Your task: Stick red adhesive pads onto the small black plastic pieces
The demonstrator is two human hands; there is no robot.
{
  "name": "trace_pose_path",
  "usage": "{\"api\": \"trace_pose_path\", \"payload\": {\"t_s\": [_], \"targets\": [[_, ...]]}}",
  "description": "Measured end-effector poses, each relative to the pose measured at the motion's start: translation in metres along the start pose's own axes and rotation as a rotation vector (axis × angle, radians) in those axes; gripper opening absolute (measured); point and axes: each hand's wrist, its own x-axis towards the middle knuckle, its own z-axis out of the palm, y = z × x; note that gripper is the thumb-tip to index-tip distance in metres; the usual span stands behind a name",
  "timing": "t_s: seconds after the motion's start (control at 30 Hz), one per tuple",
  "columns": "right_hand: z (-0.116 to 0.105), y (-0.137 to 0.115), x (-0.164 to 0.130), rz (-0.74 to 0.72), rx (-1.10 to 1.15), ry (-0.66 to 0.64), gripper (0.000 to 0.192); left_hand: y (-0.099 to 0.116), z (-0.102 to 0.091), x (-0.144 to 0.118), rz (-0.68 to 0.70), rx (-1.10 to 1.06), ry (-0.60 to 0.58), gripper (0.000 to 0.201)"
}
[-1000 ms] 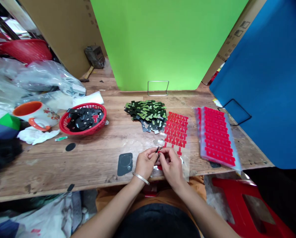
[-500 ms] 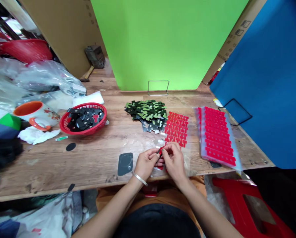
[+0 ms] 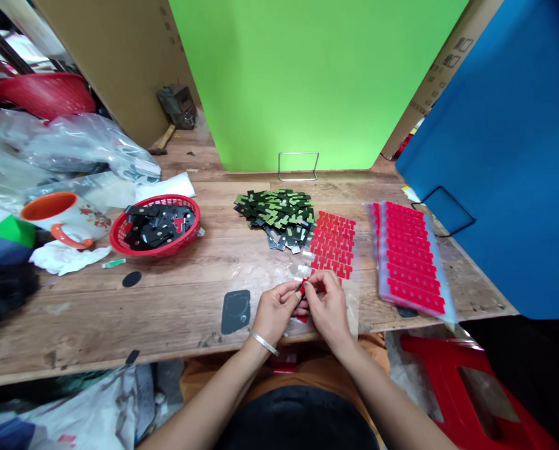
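Near the table's front edge, my left hand (image 3: 273, 309) pinches a small flat black piece (image 3: 299, 290). The fingers of my right hand (image 3: 330, 307) are closed on a small red sticker (image 3: 304, 285) that lies against the piece. The fingertips partly cover both. Just beyond my hands lies a sheet of red T-shaped stickers (image 3: 333, 240) on clear backing. Left of that sheet is a pile of flat dark and green pieces (image 3: 279, 212).
A red basket (image 3: 155, 251) of black pieces stands left, beside a mug (image 3: 66, 219) and crumpled tissue (image 3: 68, 257). More red sticker sheets (image 3: 413, 256) are stacked right. Green (image 3: 321, 81) and blue (image 3: 504, 162) panels rise behind the table, with wire stands at their feet.
My hands stay almost in place, still working at the black piece and the red sticker. The view has shifted very slightly.
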Motion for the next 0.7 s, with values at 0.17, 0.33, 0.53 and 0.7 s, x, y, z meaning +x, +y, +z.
{"api": "trace_pose_path", "payload": {"t_s": [0.17, 0.33, 0.53, 0.7], "targets": [[0.002, -0.009, -0.005, 0.082, 0.134, 0.024, 0.004, 0.005, 0.006, -0.007, 0.087, 0.010, 0.019, 0.036], [0.003, -0.023, -0.003, 0.200, 0.456, 0.056, 0.037, 0.010, 0.011, -0.013, 0.117, -0.002, 0.030, 0.037], [0.005, -0.023, 0.001, 0.354, 0.590, -0.125, 0.020, 0.011, 0.010, -0.015, 0.087, -0.048, 0.043, 0.040], [0.011, -0.020, 0.001, 0.550, 0.820, -0.269, 0.022, 0.013, 0.002, -0.022, 0.103, 0.009, 0.005, 0.041]]}}
